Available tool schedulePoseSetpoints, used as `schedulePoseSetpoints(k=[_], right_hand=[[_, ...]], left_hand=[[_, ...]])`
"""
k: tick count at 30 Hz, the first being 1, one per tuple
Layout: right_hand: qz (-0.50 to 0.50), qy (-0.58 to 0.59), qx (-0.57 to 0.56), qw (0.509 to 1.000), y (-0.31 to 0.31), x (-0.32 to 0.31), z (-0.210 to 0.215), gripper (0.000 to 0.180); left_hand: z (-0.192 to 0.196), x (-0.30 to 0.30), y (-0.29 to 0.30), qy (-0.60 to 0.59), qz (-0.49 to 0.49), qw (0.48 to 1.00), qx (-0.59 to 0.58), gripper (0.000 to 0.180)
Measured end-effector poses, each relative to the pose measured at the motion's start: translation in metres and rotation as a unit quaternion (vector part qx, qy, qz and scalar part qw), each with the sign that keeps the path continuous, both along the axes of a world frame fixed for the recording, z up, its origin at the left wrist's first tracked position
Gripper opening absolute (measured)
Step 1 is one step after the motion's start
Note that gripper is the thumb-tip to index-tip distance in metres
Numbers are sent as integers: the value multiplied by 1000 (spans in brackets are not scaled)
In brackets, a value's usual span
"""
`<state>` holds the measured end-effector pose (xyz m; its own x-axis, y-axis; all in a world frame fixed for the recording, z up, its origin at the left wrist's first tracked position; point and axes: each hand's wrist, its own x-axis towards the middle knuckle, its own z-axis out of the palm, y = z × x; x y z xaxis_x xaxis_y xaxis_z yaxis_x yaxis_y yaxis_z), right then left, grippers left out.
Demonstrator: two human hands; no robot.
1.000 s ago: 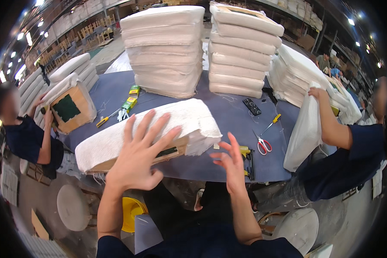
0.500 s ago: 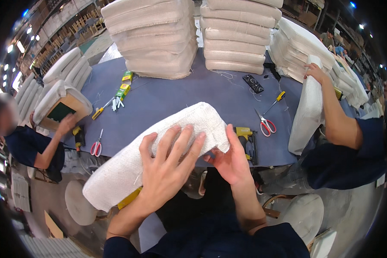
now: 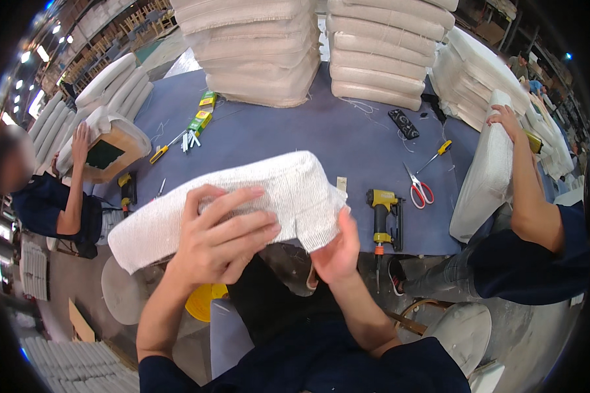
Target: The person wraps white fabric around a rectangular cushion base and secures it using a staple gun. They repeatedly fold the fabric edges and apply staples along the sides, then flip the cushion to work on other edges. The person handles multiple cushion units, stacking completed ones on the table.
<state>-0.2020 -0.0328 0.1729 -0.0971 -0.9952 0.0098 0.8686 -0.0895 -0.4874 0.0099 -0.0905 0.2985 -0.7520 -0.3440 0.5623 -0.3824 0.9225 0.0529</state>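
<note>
A: Grip status, both hands: left hand point(image 3: 223, 242) lies spread over the top face of the white cushion point(image 3: 242, 196), fingers fanned and pressing the fabric; right hand point(image 3: 337, 252) is closed on the cushion's right end from below, thumb up along the corner.

B: Appearance of the cushion?

A: Long, flat, padded slab in coarse white woven cover. Corners rounded. Right end shows the cover folded down over the side, with loose threads at the lower edge. Tilted, left end lower.

B: Location?

A: Held in the air at the near edge of the blue tabletop point(image 3: 347, 144), partly over the tabletop, partly over the person's lap.

B: Edges, open room?

A: Yellow staple gun point(image 3: 381, 213) sits just beside the cushion's right end, at the tabletop's near edge. Red-handled scissors point(image 3: 418, 187) near it, farther right. Stacks of cushions point(image 3: 255, 52) stand at the far side, well apart. Bare blue surface lies between cushion and stacks. A co-worker's arm point(image 3: 531, 190) holds another cushion upright at right.
</note>
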Motion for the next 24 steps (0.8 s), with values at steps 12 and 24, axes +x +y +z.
schedulePoseSetpoints(k=[12, 24], right_hand=[[-6, -111, -5, 994, -44, 9, -2, 50], [-17, 17, 4, 1000, -45, 7, 0, 50]], left_hand=[[73, -52, -100, -63, -81, 932, 348, 41], [49, -105, -139, -207, -25, 885, 417, 49]])
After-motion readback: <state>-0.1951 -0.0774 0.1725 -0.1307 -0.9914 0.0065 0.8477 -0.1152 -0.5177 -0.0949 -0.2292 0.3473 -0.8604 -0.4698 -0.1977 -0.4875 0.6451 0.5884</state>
